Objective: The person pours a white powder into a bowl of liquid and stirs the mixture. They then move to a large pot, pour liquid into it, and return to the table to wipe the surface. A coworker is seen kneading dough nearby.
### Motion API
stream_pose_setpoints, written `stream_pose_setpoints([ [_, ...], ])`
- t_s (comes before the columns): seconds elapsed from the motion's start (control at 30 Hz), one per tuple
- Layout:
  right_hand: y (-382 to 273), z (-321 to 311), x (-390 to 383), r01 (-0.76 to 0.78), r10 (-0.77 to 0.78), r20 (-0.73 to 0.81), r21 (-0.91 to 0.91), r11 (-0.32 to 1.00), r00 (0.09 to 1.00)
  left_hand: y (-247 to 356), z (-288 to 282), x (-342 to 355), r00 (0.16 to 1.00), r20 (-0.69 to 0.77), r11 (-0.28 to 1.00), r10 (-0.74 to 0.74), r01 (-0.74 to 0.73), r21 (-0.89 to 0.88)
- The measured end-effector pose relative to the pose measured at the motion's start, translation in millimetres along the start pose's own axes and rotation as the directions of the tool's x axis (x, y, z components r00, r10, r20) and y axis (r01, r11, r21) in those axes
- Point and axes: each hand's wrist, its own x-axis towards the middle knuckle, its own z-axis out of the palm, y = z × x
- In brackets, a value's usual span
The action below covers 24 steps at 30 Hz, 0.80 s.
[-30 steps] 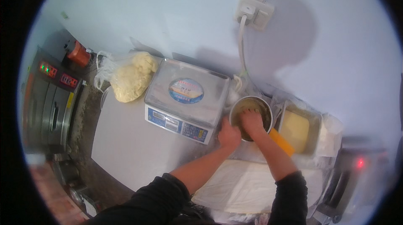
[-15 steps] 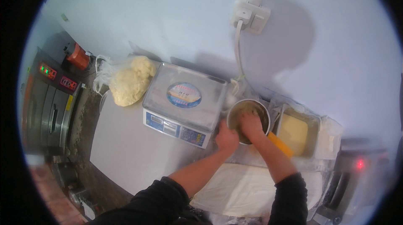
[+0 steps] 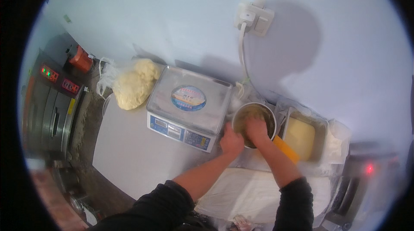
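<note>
A round metal pot (image 3: 274, 121) stands near the wall with a brownish-green mixture (image 3: 245, 114) inside. My left hand (image 3: 232, 139) is closed against the pot's left rim, its thumb pointing up. Down inside the pot is my right hand (image 3: 256, 128), its fingers in the mixture and mostly hidden, so their grip does not show. A yellow-orange flat piece (image 3: 285, 149) leans by the pot's lower right side, under my right forearm. Beside it sits a rectangular metal tin (image 3: 321, 150) with smooth pale yellow dough (image 3: 300, 138).
Left of the pot, a digital scale (image 3: 189, 101) stands on the white table (image 3: 129, 153). Bagged yellow dough (image 3: 131, 88) lies beyond it. A white cloth (image 3: 241, 192) covers the near side. A plugged cable (image 3: 242, 54) hangs down the wall. Metal oven-like equipment (image 3: 47, 110) stands far left.
My right hand has shifted slightly within the pot. My left hand stays at the rim. A small crumpled pinkish-white thing now shows at the lower edge.
</note>
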Motion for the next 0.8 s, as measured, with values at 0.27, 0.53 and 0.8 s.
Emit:
stream_pose_setpoints([
  [0.27,12.3,1.2,1.5,0.103,-0.245,0.410,0.338,0.936,0.879,-0.7,3.1,5.5,1.000,0.016,0.999,0.022,-0.022,0.042],
  [0.53,7.2,-17.1,-11.7,-0.015,0.023,0.090,-0.087,0.996,0.996,-0.8,-1.8,8.1,0.997,0.042,0.994,0.060,-0.063,0.092],
  [0.8,2.8,-29.3,15.9,-0.060,-0.161,0.413,0.472,0.879,0.896,4.8,-6.3,7.3,0.997,0.072,0.999,0.033,-0.035,0.037],
])
